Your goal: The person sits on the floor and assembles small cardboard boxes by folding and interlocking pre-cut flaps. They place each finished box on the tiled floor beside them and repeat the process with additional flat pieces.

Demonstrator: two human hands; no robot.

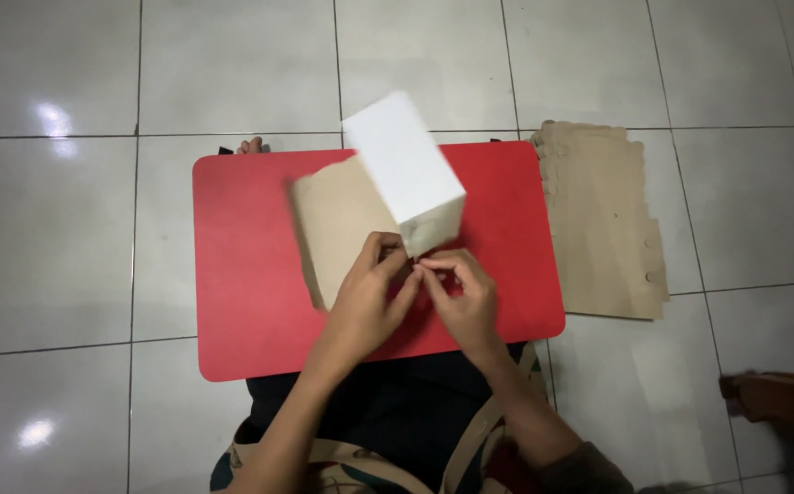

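A white rectangular box (403,165) is tilted up above a red tray table (241,274), its near end down by my fingers. A brown paper sheet (337,220) lies under and beside the box on the table. My left hand (369,297) grips the sheet's edge at the box's lower corner. My right hand (463,293) pinches the same spot from the right, fingertips meeting those of the left hand.
A stack of brown paper sheets (603,220) lies on the white tiled floor to the right of the table. A dark brown object (777,395) sits at the lower right edge. A foot (250,144) shows behind the table's far edge.
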